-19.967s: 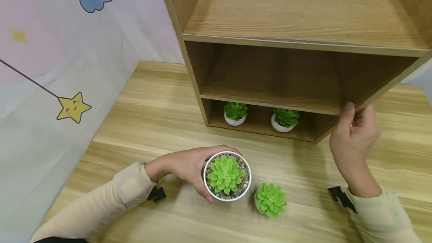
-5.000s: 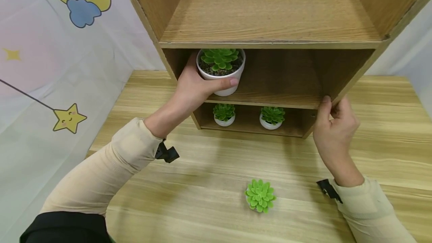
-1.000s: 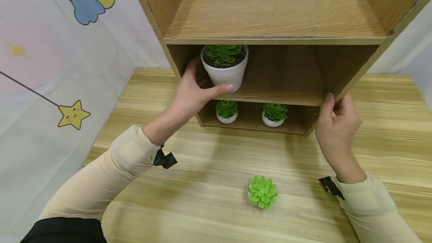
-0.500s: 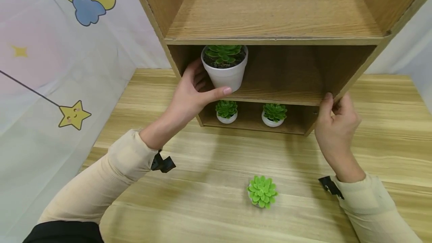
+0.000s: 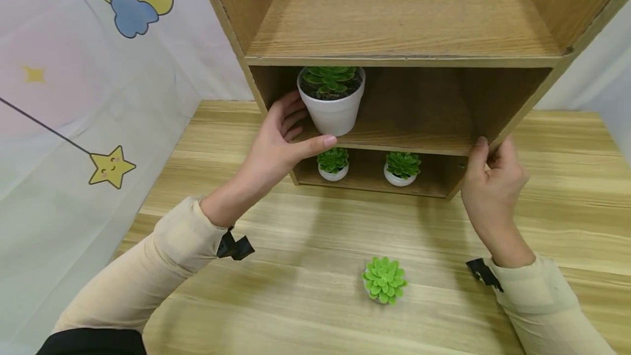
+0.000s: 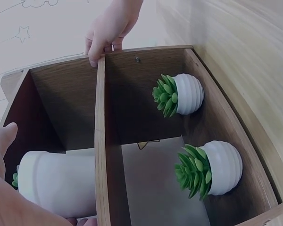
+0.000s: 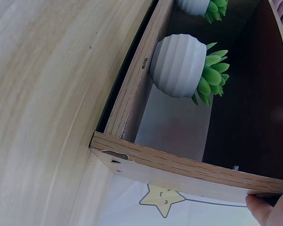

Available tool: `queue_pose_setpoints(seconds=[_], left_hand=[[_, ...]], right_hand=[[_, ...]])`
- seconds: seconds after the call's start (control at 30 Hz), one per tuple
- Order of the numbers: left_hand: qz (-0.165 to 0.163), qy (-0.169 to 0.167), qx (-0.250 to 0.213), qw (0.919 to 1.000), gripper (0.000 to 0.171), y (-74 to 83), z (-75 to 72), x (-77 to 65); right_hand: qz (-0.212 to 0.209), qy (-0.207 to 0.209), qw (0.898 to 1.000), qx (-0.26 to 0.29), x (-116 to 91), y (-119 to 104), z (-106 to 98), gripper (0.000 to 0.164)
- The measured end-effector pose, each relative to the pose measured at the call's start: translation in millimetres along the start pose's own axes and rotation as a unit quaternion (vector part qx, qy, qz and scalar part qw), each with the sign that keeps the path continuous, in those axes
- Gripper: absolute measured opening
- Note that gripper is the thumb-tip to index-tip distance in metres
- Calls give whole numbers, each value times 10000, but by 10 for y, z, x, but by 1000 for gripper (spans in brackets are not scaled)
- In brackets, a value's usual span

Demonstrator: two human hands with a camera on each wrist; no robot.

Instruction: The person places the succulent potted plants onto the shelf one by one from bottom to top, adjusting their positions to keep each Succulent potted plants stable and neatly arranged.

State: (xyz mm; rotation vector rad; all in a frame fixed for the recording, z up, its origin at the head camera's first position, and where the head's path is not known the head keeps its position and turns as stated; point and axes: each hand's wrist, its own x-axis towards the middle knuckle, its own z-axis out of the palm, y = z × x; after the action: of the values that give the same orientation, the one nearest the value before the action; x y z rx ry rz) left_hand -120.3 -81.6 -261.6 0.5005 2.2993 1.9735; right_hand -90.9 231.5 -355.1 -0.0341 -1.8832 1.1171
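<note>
Because the white pot (image 5: 335,115) stands upright just behind the front edge of the middle shelf (image 5: 419,131), towards its left end, a forward knock from the left hand (image 5: 271,149) could tip it over. The pot lies just right of this hand, whose fingers are spread, thumb extended before the pot's base; contact cannot be told. The right hand (image 5: 494,190) pinches the right side panel (image 5: 510,97) of the cabinet. Two small succulents (image 5: 402,165) occupy the lower shelf (image 5: 367,181); a paler succulent (image 5: 384,280) stands on the surface (image 5: 305,300).
</note>
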Motion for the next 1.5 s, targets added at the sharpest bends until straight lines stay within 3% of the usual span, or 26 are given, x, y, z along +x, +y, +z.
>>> queue_pose_setpoints(seconds=[0.33, 0.67, 1.5], left_hand=[[-171, -27, 6, 9999, 92, 21, -13, -120], [-105, -153, 25, 9998, 94, 24, -17, -250], [145, -490, 863, 9950, 96, -60, 142, -457]], right_hand=[[16, 17, 10000, -47, -9, -6, 3, 24], [35, 73, 9999, -95, -8, 23, 10, 23], [105, 42, 9999, -82, 4, -18, 13, 22]])
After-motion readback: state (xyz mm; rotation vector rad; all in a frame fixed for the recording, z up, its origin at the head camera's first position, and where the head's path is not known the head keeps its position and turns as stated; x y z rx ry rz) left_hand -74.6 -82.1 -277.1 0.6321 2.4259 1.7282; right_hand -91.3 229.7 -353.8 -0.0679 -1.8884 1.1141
